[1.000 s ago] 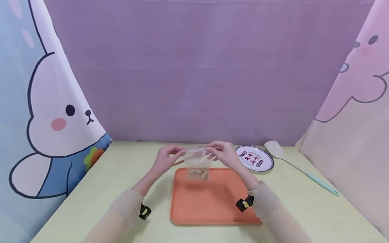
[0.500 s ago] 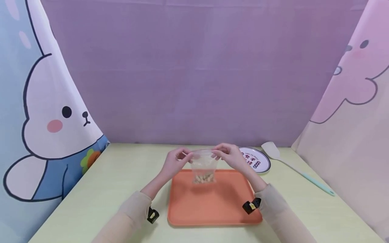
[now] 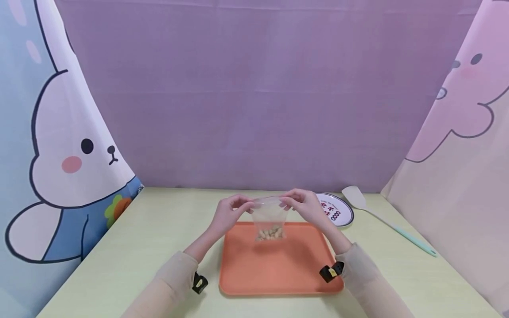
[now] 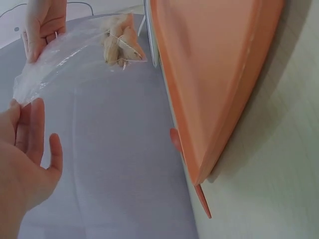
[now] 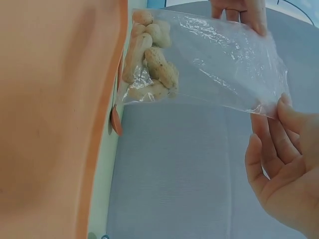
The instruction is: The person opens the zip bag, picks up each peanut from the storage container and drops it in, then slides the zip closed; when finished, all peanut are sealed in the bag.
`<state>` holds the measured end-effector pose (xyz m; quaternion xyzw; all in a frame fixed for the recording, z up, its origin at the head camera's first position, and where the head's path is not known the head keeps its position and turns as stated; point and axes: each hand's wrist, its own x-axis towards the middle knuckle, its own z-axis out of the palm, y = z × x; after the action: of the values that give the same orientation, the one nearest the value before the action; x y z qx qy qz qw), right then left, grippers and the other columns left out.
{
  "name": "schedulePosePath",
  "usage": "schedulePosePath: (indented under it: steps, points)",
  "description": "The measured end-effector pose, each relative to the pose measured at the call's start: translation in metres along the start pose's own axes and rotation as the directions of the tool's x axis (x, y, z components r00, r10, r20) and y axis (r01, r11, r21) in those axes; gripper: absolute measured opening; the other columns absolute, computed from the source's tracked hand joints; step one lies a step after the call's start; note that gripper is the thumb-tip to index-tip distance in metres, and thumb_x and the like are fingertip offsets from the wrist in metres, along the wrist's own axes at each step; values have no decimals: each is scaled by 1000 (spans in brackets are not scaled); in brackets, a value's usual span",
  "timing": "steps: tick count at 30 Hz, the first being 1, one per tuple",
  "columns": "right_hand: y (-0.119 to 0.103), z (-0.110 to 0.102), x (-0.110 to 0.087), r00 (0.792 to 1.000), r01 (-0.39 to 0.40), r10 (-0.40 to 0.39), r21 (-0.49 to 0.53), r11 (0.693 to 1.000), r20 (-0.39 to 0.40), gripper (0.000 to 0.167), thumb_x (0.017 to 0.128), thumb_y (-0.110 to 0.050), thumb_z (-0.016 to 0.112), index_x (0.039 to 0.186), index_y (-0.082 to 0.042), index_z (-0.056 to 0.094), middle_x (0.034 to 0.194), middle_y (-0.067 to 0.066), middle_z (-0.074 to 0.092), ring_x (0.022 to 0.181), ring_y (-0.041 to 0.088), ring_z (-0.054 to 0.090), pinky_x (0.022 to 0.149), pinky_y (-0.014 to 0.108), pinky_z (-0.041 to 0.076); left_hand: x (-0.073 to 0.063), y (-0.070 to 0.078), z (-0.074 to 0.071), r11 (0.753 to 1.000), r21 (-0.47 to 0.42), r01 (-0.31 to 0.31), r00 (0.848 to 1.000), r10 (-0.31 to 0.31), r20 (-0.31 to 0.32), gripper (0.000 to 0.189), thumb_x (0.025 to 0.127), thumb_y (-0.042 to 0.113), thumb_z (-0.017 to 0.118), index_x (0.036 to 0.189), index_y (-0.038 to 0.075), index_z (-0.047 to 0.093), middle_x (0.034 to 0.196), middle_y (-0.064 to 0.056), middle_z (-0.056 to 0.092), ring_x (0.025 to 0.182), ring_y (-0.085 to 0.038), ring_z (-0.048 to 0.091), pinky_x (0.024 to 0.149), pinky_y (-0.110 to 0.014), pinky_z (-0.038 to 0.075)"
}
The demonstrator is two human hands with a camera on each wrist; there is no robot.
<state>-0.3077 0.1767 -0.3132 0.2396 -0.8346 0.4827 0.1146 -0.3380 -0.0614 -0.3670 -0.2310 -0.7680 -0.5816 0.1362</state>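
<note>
A clear plastic bag [image 3: 270, 216] hangs over the orange tray [image 3: 278, 274], its mouth edge stretched level between two hands. Peanuts in their shells [image 5: 154, 64] lie gathered at its bottom. My left hand [image 3: 231, 213] pinches the upper left corner between thumb and fingers. At the upper right corner, my right hand [image 3: 307, 207] pinches the plastic the same way. In the left wrist view the left hand [image 4: 27, 159] has its outer fingers spread away from the bag. The bag's bottom hangs above the tray surface, which carries the hands' shadows.
Behind the right forearm is a white plate [image 3: 338, 210] with red characters and a dark rim. Right of it lies a spatula [image 3: 374, 212] with a mint handle. A reddish spoon-like utensil [image 5: 116, 120] lies behind the tray. Printed cloths [image 3: 246, 97] surround the table.
Both hands and the bag have shifted slightly right and lower in the head view. The bag now faces the camera more squarely, its peanuts showing more clearly. Both hands keep their hold.
</note>
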Motion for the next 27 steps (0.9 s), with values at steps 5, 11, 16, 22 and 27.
schedulePosePath:
  steps: [5,11,16,22,27]
  points:
    - [-1,1,-2,1000,-1,1,4,1000,-18,13,89,-6,62,92,5,69,81,21,70,71,37,67,60,30,56,1,-3,-1,998,53,-18,1000,19,-19,15,86,26,68,90,13,71,77,-3,70,76,-17,68,67,-22,51]
    - [0,2,-3,1000,23,-23,1,1000,-5,13,89,-5,62,91,7,67,80,21,70,72,39,66,66,44,56,3,-5,1,991,117,-61,997,65,-31,15,87,24,67,90,9,70,83,-3,70,80,-17,65,72,-26,53]
    - [1,1,-2,998,27,-28,8,1000,57,16,89,-8,63,98,6,65,87,23,69,77,38,65,70,45,55,4,-6,3,995,90,-49,999,50,-6,15,88,23,66,90,8,69,82,-4,70,77,-13,64,72,-23,52]
    - [2,12,6,993,-3,9,-48,999,119,32,88,-14,65,117,-1,63,100,16,69,88,27,61,72,27,50,2,2,9,999,31,-36,998,35,50,17,87,21,67,90,5,69,82,-10,70,71,-13,64,64,-20,51]
    - [21,23,18,991,0,8,-61,998,130,29,87,-25,67,111,-10,69,99,6,66,93,20,59,79,33,50,3,2,14,999,-4,-43,997,43,65,20,87,24,67,93,5,70,85,-11,71,73,-20,65,64,-20,52]
